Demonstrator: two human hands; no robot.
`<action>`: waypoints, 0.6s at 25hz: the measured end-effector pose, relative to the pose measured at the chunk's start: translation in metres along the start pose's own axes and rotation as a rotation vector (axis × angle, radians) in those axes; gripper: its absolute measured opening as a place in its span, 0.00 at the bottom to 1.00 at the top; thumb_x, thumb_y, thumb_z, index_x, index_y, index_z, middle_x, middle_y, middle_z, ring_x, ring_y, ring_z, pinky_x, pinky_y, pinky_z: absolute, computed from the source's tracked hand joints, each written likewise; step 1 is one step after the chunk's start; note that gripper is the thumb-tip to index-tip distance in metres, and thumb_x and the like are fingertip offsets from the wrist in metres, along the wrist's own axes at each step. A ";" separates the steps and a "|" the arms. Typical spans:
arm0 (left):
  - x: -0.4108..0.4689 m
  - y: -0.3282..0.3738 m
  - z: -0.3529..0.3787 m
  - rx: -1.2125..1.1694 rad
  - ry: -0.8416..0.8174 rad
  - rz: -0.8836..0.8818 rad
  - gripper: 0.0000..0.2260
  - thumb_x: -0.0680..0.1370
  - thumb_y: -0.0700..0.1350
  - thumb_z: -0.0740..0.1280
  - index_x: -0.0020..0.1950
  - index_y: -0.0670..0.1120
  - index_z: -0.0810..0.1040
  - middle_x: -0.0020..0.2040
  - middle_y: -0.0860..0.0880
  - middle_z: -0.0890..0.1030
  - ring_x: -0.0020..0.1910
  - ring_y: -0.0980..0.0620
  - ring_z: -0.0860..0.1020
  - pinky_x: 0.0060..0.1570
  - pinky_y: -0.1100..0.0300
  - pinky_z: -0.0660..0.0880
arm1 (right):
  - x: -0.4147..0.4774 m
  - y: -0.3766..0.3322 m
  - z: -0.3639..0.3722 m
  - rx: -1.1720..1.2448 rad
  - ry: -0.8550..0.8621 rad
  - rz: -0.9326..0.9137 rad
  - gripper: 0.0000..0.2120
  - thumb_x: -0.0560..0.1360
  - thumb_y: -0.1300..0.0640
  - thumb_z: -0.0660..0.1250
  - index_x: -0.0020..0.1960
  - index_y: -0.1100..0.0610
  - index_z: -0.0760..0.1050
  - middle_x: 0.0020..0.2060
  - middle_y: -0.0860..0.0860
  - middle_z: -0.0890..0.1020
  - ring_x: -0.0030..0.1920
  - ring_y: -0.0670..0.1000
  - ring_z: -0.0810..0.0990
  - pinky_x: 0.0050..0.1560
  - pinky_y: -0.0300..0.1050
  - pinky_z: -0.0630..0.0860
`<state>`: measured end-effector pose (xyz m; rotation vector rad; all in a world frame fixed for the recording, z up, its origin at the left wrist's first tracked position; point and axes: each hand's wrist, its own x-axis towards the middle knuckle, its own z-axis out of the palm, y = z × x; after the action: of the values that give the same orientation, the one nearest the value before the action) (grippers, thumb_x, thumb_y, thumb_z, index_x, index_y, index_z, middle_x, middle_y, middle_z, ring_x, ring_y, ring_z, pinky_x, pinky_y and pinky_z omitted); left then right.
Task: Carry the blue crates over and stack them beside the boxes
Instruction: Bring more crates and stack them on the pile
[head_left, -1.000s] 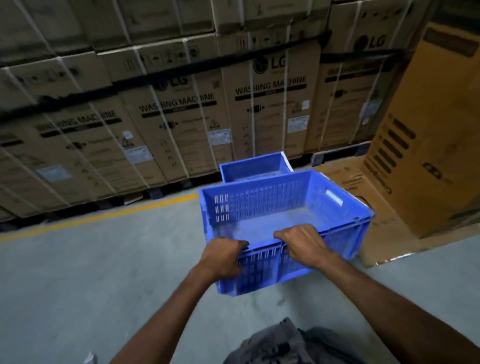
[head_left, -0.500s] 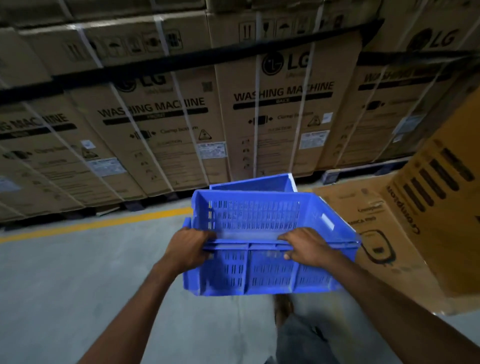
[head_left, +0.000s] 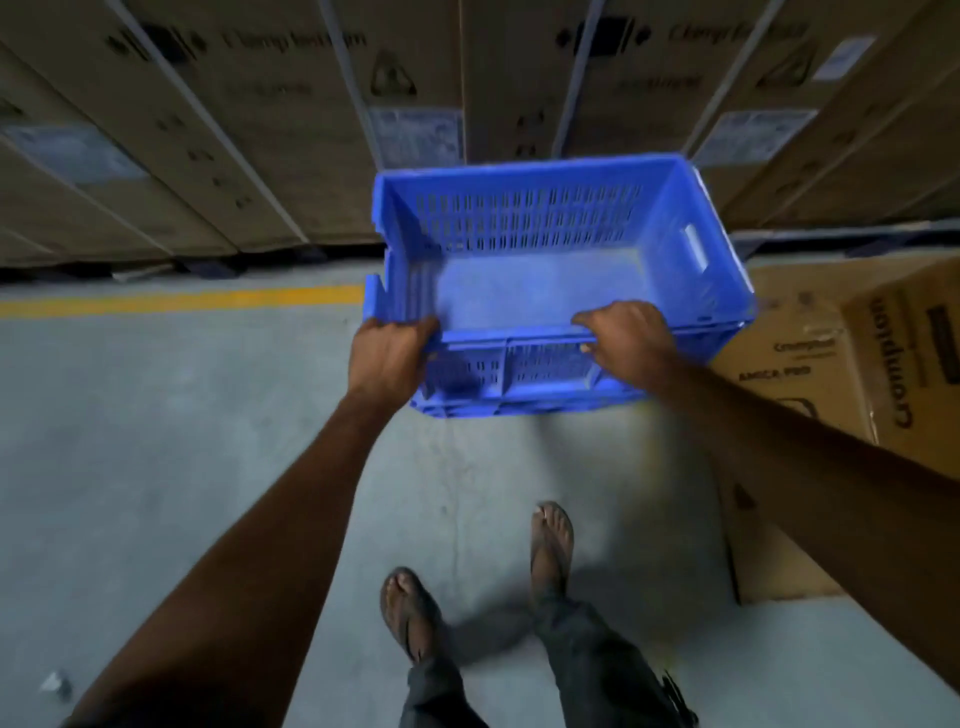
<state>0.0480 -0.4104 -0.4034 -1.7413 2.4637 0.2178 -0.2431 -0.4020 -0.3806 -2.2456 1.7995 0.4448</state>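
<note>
Crate of blue slotted plastic (head_left: 519, 280) is held over the grey concrete floor (head_left: 156, 415), close before strapped brown cardboard boxes (head_left: 260, 130) — left hand (head_left: 387, 358) curled round its near-left corner, right hand (head_left: 623, 338) clasping the near rim.

We stand in a warehouse: strapped appliance cartons (head_left: 249, 130) stacked along a yellow-lined (head_left: 182, 300) concrete floor (head_left: 156, 441).
</note>
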 end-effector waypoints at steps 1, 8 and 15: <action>0.005 -0.005 0.012 0.001 -0.004 0.007 0.11 0.68 0.47 0.75 0.48 0.48 0.80 0.37 0.42 0.85 0.36 0.40 0.83 0.41 0.54 0.75 | 0.008 -0.002 0.013 0.003 -0.008 -0.002 0.12 0.75 0.50 0.70 0.57 0.51 0.79 0.50 0.55 0.85 0.54 0.60 0.82 0.49 0.49 0.75; -0.021 -0.020 0.074 0.020 -0.093 0.035 0.08 0.71 0.43 0.68 0.48 0.46 0.81 0.38 0.40 0.83 0.40 0.38 0.82 0.49 0.50 0.71 | -0.001 -0.032 0.080 0.075 -0.130 0.037 0.12 0.69 0.57 0.71 0.53 0.53 0.81 0.46 0.59 0.84 0.49 0.64 0.82 0.49 0.53 0.78; -0.029 -0.023 0.092 -0.036 -0.042 0.010 0.12 0.72 0.43 0.64 0.54 0.46 0.82 0.43 0.38 0.84 0.44 0.36 0.81 0.55 0.49 0.69 | 0.001 -0.034 0.081 0.062 -0.078 -0.021 0.10 0.71 0.58 0.69 0.52 0.56 0.82 0.46 0.65 0.82 0.48 0.68 0.80 0.48 0.57 0.77</action>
<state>0.0808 -0.3744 -0.4896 -1.7201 2.4550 0.2989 -0.2168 -0.3658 -0.4563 -2.1731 1.7252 0.4601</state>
